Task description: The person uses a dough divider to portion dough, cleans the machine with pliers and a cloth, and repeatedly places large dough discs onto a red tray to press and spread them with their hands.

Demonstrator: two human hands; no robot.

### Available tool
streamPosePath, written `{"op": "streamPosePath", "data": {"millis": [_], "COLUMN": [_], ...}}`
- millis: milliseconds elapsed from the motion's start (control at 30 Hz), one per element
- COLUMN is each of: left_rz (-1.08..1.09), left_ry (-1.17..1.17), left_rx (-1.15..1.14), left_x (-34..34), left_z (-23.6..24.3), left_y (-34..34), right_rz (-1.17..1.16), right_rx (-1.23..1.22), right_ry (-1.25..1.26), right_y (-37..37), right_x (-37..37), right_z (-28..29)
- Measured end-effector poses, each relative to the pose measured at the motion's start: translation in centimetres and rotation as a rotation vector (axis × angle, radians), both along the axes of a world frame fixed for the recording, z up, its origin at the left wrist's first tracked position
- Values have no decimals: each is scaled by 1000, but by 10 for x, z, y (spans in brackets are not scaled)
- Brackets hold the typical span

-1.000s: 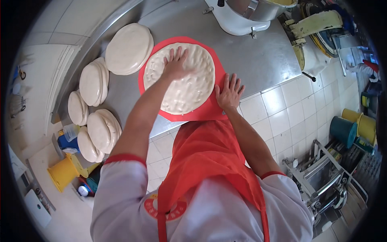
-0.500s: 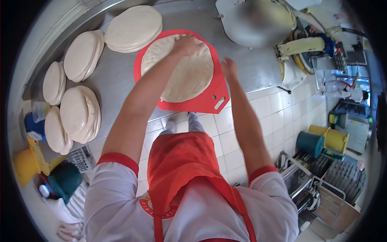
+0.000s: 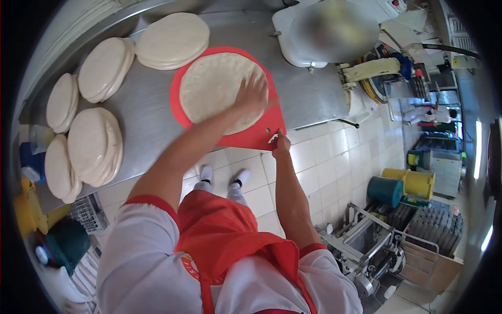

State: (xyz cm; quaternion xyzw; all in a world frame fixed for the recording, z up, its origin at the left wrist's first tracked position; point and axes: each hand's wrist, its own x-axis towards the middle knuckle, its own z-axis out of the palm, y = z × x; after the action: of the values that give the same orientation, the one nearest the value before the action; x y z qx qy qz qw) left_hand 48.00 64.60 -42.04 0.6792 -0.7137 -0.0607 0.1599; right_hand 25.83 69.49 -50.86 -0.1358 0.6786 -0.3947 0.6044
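A round, flat sheet of pale dough (image 3: 209,86) lies on a red board (image 3: 238,138) at the front edge of the metal table. Over the dough's right part is my left hand (image 3: 253,95), its fingers spread and slightly blurred; whether it presses on the dough I cannot tell. My right hand (image 3: 281,143) is closed around the board's near right corner, at the handle slot. Small dimples mark the dough along its rim.
Several stacks of dough rounds (image 3: 172,39) stand along the table's (image 3: 149,112) back and left side. A white scale-like appliance (image 3: 293,44) sits at the back right. Buckets (image 3: 386,190) and a metal-framed machine (image 3: 368,246) are on the floor to the right.
My left hand has moved right across the dough, from its far edge. My right hand has come down from beside the board and taken hold of its handle corner.
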Motion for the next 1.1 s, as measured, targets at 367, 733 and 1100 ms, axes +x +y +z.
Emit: {"op": "streamPosePath", "data": {"millis": [367, 733, 1100], "left_rz": [84, 238, 1201], "left_ry": [60, 587, 1168], "left_rx": [705, 1160, 218], "left_x": [50, 148, 5], "left_z": [21, 19, -109], "left_y": [158, 38, 219], "right_rz": [-86, -265, -200], "right_rx": [14, -12, 41], "right_ry": [-109, -425, -169], "right_y": [38, 100, 55], "right_x": [-5, -20, -243], "right_z": [-11, -14, 33]}}
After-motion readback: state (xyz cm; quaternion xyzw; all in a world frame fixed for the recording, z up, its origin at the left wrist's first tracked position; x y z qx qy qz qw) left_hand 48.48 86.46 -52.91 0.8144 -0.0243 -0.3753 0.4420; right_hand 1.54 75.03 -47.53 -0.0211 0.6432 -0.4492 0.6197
